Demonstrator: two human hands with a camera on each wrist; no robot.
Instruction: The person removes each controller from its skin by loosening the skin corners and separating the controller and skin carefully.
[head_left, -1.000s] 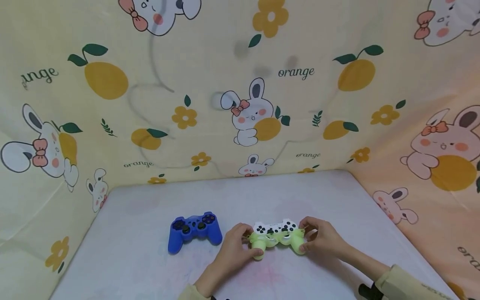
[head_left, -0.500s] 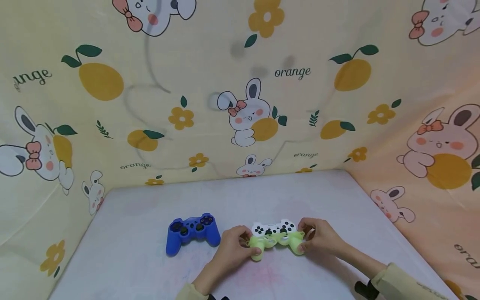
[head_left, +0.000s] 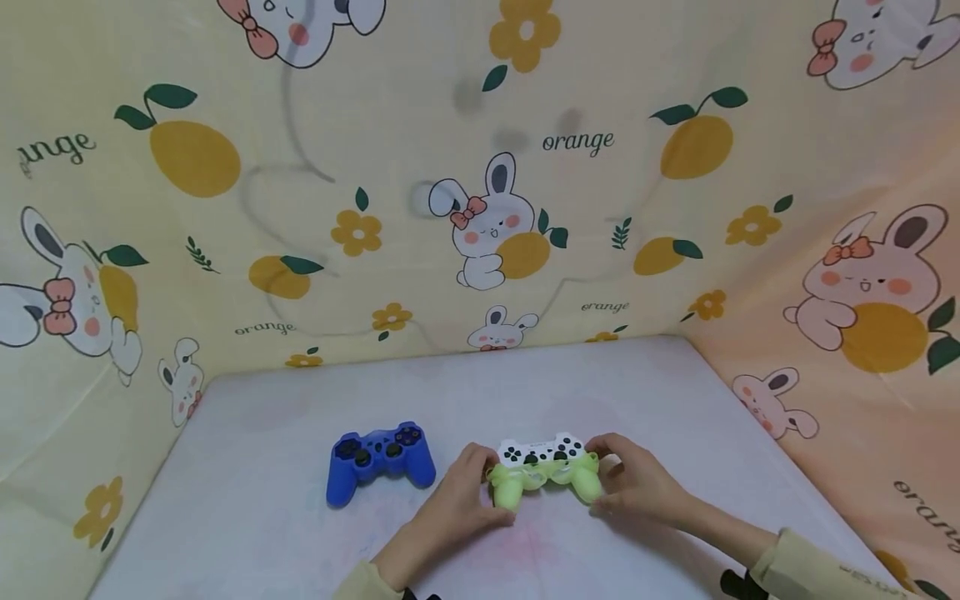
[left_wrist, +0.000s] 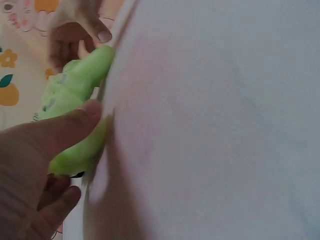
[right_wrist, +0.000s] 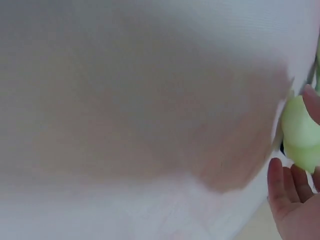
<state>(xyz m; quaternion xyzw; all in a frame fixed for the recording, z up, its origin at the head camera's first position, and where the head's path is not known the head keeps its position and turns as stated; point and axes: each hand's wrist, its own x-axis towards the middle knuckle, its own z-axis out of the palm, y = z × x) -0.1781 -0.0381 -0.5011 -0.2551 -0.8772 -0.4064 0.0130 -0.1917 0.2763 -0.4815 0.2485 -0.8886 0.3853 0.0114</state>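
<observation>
A white game controller (head_left: pixel 542 451) lies on the table with a light green silicone cover (head_left: pixel 508 490) over its lower half and grips. Its upper face, with black buttons, is bare. My left hand (head_left: pixel 457 493) holds the cover's left side, thumb by the grip's end. In the left wrist view, the left thumb (left_wrist: pixel 75 122) crosses in front of the cover (left_wrist: pixel 75 150), with some fingers below it. My right hand (head_left: pixel 641 483) holds the right side, fingertips at the cover's upper corner. The right wrist view shows the right fingers (right_wrist: pixel 287 185) beside the cover (right_wrist: pixel 300 122).
A blue game controller (head_left: pixel 380 462) lies to the left of my left hand. The pale table (head_left: pixel 300 533) is enclosed at the back and sides by a cream curtain (head_left: pixel 420 125) printed with rabbits and oranges.
Both thumbs have shifted off the front of the grips toward their lower ends. The cover stays around the lower half. The head view has turned slightly, shifting everything left.
</observation>
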